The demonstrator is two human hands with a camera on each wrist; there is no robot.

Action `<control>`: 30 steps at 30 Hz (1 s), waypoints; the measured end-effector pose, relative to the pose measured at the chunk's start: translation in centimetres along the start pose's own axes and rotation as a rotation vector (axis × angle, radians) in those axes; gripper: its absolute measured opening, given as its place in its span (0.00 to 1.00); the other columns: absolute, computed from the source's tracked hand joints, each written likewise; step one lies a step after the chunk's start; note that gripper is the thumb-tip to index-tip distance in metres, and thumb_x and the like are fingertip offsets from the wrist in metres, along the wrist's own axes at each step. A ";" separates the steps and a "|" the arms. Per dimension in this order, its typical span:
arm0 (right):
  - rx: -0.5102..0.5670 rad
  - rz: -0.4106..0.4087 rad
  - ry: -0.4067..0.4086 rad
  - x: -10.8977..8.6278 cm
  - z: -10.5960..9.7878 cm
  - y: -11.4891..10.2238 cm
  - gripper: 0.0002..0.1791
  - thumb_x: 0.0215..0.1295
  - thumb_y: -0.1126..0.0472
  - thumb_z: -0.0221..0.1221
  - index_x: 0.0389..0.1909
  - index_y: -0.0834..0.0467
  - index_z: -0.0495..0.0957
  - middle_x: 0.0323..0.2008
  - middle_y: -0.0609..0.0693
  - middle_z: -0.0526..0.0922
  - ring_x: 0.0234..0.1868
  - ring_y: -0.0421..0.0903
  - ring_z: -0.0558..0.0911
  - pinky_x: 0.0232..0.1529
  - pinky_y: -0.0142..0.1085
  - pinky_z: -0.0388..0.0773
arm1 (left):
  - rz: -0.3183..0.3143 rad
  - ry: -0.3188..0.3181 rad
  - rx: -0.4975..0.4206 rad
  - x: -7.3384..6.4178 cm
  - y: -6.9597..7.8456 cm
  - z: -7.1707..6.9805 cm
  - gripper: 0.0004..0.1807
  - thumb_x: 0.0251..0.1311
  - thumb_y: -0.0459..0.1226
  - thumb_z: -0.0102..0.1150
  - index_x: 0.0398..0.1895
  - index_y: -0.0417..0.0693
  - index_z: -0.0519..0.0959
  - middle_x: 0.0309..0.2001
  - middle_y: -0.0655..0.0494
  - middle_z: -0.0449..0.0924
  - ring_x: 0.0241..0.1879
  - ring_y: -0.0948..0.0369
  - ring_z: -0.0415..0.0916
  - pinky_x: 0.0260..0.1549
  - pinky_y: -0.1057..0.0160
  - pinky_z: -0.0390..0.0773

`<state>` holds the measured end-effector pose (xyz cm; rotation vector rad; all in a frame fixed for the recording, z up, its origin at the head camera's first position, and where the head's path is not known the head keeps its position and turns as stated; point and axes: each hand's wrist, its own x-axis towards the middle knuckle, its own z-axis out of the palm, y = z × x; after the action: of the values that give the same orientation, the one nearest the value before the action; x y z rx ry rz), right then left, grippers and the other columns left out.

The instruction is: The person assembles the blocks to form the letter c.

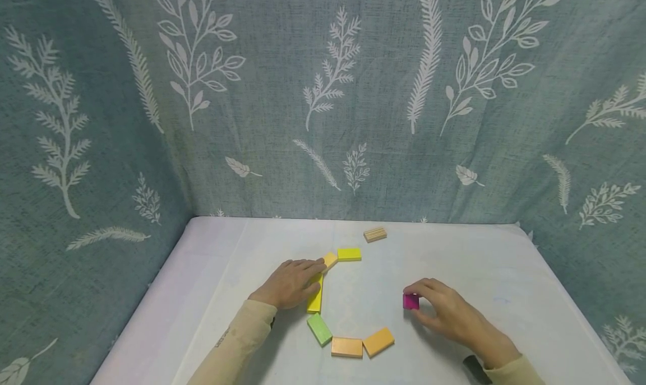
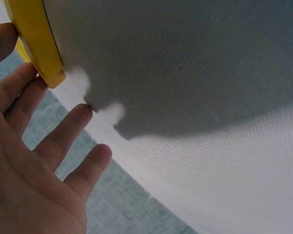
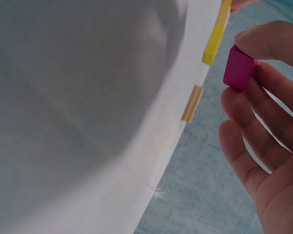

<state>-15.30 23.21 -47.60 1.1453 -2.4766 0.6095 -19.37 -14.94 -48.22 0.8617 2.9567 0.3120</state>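
Observation:
My right hand (image 1: 446,315) holds a small magenta block (image 3: 239,69) between thumb and fingertips, raised over the white table. At the left side of a curved row of blocks, my left hand (image 1: 292,283) pinches a yellow block (image 2: 36,36) with thumb and fingertips at its end, while the other fingers spread out straight. That hand partly covers the yellow block in the head view. Just beyond its fingertips lies a light orange block (image 1: 330,260), with another yellow block (image 1: 349,254) after it. Nearer me, a green block (image 1: 319,329) continues the curve.
Two orange blocks, one lying straight (image 1: 346,347) and one angled (image 1: 378,342), form the near end of the row. A ridged wooden block (image 1: 375,235) lies near the far edge of the white table (image 1: 227,245). Patterned teal cloth (image 1: 272,166) hangs behind and at both sides.

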 end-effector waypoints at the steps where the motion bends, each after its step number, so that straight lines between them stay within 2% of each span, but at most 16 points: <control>1: 0.006 -0.005 -0.003 0.0 0.1 -0.1 0.25 0.47 0.67 0.77 0.48 0.56 0.83 0.45 0.42 0.82 0.44 0.37 0.82 0.47 0.31 0.83 | -0.003 -0.002 0.000 0.0 0.0 0.0 0.25 0.76 0.46 0.51 0.72 0.53 0.71 0.72 0.55 0.70 0.69 0.52 0.68 0.67 0.46 0.68; 5: 0.032 -0.028 -0.024 0.1 0.3 -0.4 0.25 0.47 0.67 0.77 0.48 0.56 0.82 0.44 0.43 0.82 0.43 0.37 0.82 0.46 0.32 0.84 | -0.018 -0.010 0.003 0.0 0.1 -0.1 0.26 0.76 0.47 0.50 0.73 0.53 0.70 0.72 0.55 0.69 0.70 0.52 0.67 0.68 0.46 0.67; 13: 0.052 -0.016 -0.110 0.0 0.5 -0.9 0.23 0.50 0.66 0.76 0.48 0.56 0.82 0.44 0.44 0.81 0.45 0.39 0.82 0.46 0.37 0.86 | -0.030 -0.031 0.005 0.2 0.2 -0.1 0.25 0.76 0.47 0.49 0.73 0.53 0.70 0.73 0.56 0.68 0.71 0.53 0.66 0.69 0.46 0.66; 23: 0.018 0.108 -0.298 -0.1 0.8 -1.7 0.19 0.57 0.58 0.74 0.50 0.53 0.84 0.46 0.40 0.81 0.48 0.38 0.80 0.51 0.38 0.84 | -0.027 -0.031 -0.001 0.1 0.3 -0.3 0.26 0.76 0.47 0.50 0.74 0.53 0.70 0.73 0.55 0.68 0.70 0.52 0.66 0.69 0.44 0.66; 30: 0.002 0.123 -0.341 0.3 1.1 -2.0 0.19 0.58 0.55 0.73 0.51 0.52 0.84 0.46 0.40 0.82 0.48 0.38 0.81 0.51 0.38 0.84 | -0.019 -0.019 0.008 0.1 0.4 -0.5 0.25 0.76 0.46 0.50 0.73 0.53 0.71 0.72 0.55 0.69 0.70 0.52 0.68 0.68 0.45 0.67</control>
<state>-14.08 21.23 -47.92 1.1888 -2.8511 0.4818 -19.27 -14.69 -47.67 0.8314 2.9490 0.2902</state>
